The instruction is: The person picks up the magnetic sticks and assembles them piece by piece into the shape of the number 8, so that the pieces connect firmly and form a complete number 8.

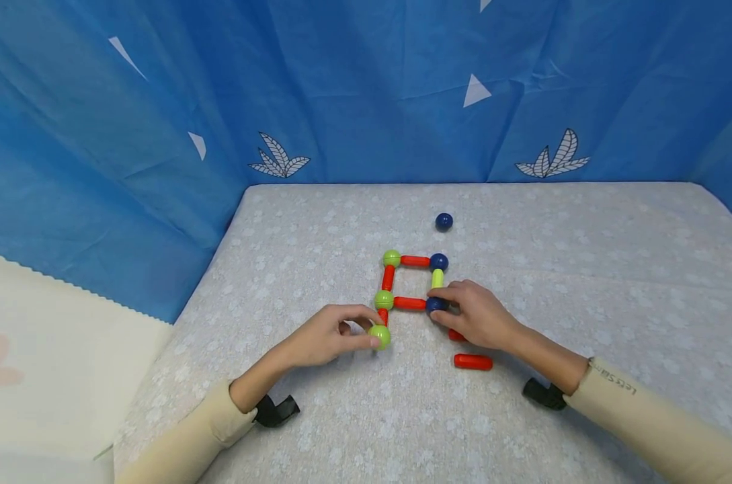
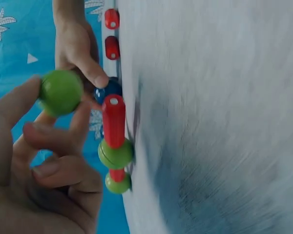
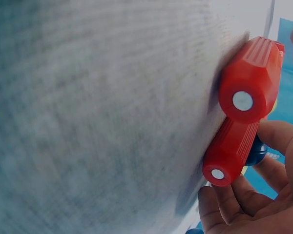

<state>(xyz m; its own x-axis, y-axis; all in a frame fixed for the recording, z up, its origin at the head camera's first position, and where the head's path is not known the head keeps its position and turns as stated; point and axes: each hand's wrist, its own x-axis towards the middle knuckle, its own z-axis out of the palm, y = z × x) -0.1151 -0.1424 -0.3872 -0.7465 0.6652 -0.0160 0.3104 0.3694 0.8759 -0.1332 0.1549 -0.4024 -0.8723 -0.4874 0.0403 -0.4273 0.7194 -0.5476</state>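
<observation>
Green and blue balls joined by short rods form a small square on the table. My left hand (image 1: pixel 328 337) pinches a green ball (image 2: pixel 61 92) between thumb and finger. The left wrist view shows that ball lifted, apart from the bare end of a red rod (image 2: pixel 114 124). This rod sticks out toward me from the green ball (image 1: pixel 384 300) at the square's near left corner. My right hand (image 1: pixel 479 316) holds the blue ball (image 1: pixel 436 304) at the near right corner, thumb and finger on either side. A yellow-green rod (image 1: pixel 437 278) runs from there to the far blue ball (image 1: pixel 439 261).
Two loose red rods lie near the right hand: one red rod (image 1: pixel 473 361) in front, another red rod (image 1: pixel 456 335) partly hidden beneath the hand. A loose blue ball (image 1: pixel 443 222) sits beyond the square. A blue curtain (image 1: pixel 366 94) hangs behind the cloth-covered table (image 1: pixel 614 302).
</observation>
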